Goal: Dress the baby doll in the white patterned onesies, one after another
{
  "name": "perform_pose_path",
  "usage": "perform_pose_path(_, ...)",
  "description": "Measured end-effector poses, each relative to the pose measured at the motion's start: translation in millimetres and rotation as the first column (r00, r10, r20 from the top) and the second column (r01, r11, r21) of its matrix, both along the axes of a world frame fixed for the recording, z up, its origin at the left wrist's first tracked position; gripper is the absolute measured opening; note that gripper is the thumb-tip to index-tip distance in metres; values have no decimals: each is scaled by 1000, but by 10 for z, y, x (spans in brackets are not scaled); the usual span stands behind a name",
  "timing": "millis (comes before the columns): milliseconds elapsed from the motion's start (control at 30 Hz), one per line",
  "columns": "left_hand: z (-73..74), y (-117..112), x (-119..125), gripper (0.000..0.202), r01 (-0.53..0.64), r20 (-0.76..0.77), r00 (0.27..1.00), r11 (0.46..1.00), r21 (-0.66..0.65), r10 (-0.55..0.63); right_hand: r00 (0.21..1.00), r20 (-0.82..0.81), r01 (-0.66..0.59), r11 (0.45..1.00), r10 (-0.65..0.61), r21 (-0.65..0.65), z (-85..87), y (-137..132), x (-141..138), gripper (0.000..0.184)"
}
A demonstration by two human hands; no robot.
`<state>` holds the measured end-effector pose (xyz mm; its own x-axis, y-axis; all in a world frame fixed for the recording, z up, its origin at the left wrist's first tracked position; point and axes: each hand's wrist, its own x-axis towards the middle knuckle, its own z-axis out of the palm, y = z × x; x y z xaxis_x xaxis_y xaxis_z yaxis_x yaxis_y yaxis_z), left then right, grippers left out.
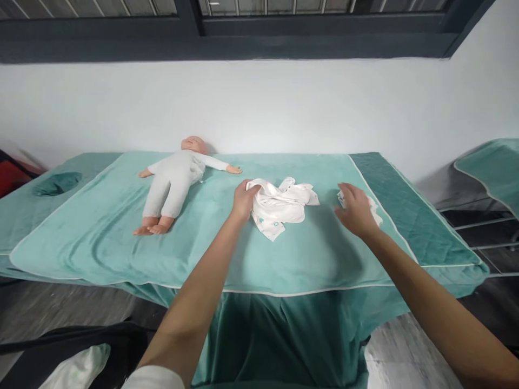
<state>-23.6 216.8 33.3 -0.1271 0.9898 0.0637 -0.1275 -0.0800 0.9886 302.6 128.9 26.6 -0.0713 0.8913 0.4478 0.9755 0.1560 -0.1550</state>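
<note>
On my head view I count two hands, one doll, one crumpled printed cloth and one smaller white cloth, all on a single green cover. I see the left hand closed in a pinch on the left edge of the printed cloth, which lies bunched in the middle, between both hands. The right hand is partly open, palm down over the smaller cloth, thumb apart from the fingers; I cannot tell whether it grips it. The doll lies face up, left of the left hand.
</note>
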Motion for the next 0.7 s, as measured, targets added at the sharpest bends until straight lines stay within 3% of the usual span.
perform_pose_path(100,474,-143,85,16,198,-329,933,971,135,-145,939,-142,-320,946,312,-42,330,87,-571,59)
perform_pose_path(167,788,-277,132,14,260,-470,871,947,190,-145,897,-171,-429,896,408,-114,575,150,-950,47)
perform_pose_path(267,1175,-490,112,17,305,-660,748,921,241,-75,921,-156,-380,911,357,-159,917,240,-1332,32)
perform_pose_path(333,1345,-610,37,21,254,-779,623,921,294,77,941,-135,-324,941,310,-100,1116,290,-1433,31)
perform_pose_path(433,1468,-720,-106,27,145,-884,339,910,388,323,965,-38,-260,965,259,-45,1370,326,-1435,32)
perform_pose_path(533,1485,-742,-236,31,117,-920,117,915,386,373,969,165,-167,981,181,-96,1554,292,-1369,33)
perform_pose_path(600,1470,-724,-316,33,103,-924,69,919,381,375,950,279,-113,986,143,-121,1625,237,-1299,31)
perform_pose_path(700,1438,-686,-438,35,75,-900,104,899,431,423,931,351,-61,991,100,-120,1663,142,-1139,31)
